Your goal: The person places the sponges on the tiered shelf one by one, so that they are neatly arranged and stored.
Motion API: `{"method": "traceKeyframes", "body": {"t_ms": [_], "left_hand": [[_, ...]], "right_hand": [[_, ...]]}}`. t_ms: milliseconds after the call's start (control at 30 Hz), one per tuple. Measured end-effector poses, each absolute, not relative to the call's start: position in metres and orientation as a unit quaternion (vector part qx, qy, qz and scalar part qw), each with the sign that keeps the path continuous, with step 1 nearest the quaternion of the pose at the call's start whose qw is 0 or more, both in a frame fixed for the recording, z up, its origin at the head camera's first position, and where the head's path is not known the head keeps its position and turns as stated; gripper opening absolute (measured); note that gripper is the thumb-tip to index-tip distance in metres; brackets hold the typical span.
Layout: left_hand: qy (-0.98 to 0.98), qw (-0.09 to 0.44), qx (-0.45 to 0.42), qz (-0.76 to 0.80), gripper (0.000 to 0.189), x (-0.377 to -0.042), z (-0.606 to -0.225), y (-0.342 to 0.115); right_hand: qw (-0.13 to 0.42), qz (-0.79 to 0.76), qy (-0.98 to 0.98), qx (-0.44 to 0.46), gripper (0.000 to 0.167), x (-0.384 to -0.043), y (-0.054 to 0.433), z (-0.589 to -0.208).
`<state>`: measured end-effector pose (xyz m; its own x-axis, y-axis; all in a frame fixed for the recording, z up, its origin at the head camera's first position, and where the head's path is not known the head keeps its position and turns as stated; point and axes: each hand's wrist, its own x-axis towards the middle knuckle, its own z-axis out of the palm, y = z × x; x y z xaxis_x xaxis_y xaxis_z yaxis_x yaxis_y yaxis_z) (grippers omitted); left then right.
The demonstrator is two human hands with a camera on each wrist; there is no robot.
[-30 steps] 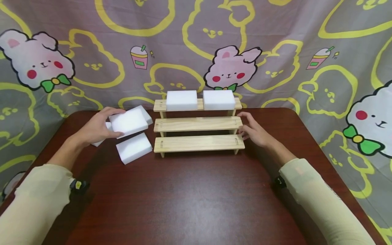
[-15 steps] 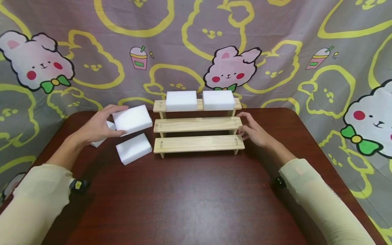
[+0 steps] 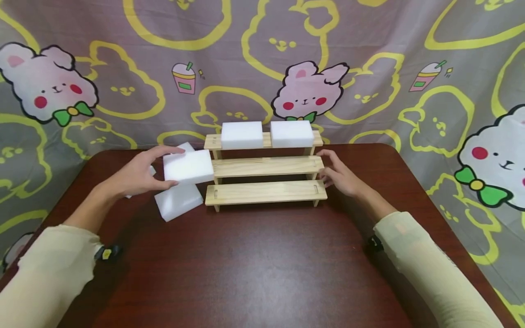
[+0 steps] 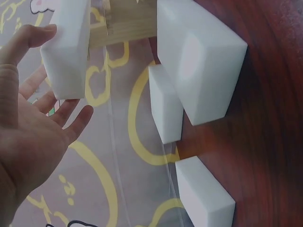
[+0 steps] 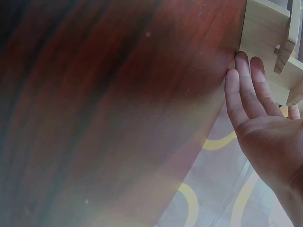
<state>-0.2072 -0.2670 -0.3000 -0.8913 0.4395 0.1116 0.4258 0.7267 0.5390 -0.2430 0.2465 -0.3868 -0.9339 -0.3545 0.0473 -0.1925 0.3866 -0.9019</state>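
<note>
White block [image 3: 188, 166] up in the left hand [image 3: 137, 175], thumb on one edge, fingers on the other, pinched above the table [image 3: 262, 273] by the left end of the wooden rack [image 3: 266, 193]! Three tiers on that rack, and two blocks [image 3: 242, 135] sit on the top one, side by side, a gap between. Three more blocks [image 3: 178, 203] lie on the table at the left: six in all! Right hand [image 3: 342, 175], fingers extended and parted, fingertips at the rack's right end.

Forward, downward head view; close wrist views; shelf [image 3: 266, 166] in all
</note>
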Motion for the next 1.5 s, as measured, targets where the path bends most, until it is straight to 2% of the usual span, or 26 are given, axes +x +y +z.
{"method": "traceKeyframes", "body": {"t_ms": [233, 567, 1133, 1500], "left_hand": [[0.912, -0.013, 0.285, 0.296, 0.069, -0.201, -0.304, -0.257], [0.892, -0.007, 0.341, 0.295, 0.062, -0.202, -0.306, -0.229], [0.868, 0.007, 0.37, 0.33, 0.054, -0.214, -0.311, -0.195], [0.859, 0.005, 0.387, 0.334, 0.057, -0.22, -0.31, -0.182]], "right_hand": [[0.075, -0.529, 0.829, -0.163, 0.048, -0.244, 0.247, -0.388], [0.075, -0.529, 0.829, -0.165, 0.047, -0.244, 0.247, -0.389], [0.073, -0.525, 0.832, -0.164, 0.047, -0.244, 0.246, -0.389], [0.075, -0.523, 0.833, -0.162, 0.048, -0.244, 0.246, -0.388]]}}
